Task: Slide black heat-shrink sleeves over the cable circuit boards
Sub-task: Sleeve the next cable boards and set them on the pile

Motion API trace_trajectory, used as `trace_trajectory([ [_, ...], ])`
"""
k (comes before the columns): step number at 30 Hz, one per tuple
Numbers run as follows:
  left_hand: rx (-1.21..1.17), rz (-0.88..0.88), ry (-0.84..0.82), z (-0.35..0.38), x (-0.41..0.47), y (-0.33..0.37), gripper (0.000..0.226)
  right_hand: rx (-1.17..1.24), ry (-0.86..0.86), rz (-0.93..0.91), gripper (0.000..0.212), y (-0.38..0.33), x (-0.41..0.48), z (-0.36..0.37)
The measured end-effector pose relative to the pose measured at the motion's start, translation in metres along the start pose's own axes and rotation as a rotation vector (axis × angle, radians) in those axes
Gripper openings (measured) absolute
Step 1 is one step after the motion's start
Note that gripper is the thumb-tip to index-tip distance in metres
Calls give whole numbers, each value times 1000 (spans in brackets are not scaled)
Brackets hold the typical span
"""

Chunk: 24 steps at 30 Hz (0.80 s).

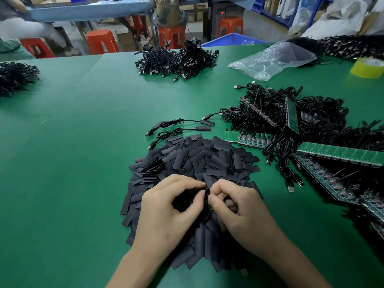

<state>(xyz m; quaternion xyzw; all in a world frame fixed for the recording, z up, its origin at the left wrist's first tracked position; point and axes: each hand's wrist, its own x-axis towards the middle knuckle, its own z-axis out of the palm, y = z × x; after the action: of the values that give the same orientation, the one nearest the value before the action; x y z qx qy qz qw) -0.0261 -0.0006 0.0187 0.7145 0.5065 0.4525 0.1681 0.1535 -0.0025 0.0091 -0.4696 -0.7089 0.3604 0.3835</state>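
A heap of flat black heat-shrink sleeves lies on the green table in front of me. Over its near part, my left hand and my right hand meet fingertip to fingertip, both pinching one small black sleeve between thumbs and forefingers. Whether a board is inside it is hidden by my fingers. To the right lies a tangle of black USB cables with green circuit board strips. Two cables with sleeves on them lie just beyond the heap.
A pile of finished black cables sits at the far middle, another pile at the left edge. A clear plastic bag and a yellow tape roll lie at the far right. People sit on red stools beyond the table.
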Motion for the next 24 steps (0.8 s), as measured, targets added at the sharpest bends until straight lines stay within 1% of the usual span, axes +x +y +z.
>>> trace_trajectory([
  [3,-34,-15,-18,1,0,-1,19,-11,2,-13,18,0,0,-1],
  [8,-58,-49,-39,-2,2,-1,18,-152,-14,-54,24,1,-1,-2],
  [14,-22,-86,-71,-3,1,3,22,-288,-56,-87,18,-2,-2,-2],
  [18,19,-100,-73,-2,0,6,22,-304,-81,-113,14,-3,-1,-4],
  [21,35,-98,-63,-2,-1,8,22,-315,-94,-128,14,-3,-1,-5],
  [24,40,-87,-46,-1,-1,8,18,-314,-99,-131,15,-3,-1,-5],
])
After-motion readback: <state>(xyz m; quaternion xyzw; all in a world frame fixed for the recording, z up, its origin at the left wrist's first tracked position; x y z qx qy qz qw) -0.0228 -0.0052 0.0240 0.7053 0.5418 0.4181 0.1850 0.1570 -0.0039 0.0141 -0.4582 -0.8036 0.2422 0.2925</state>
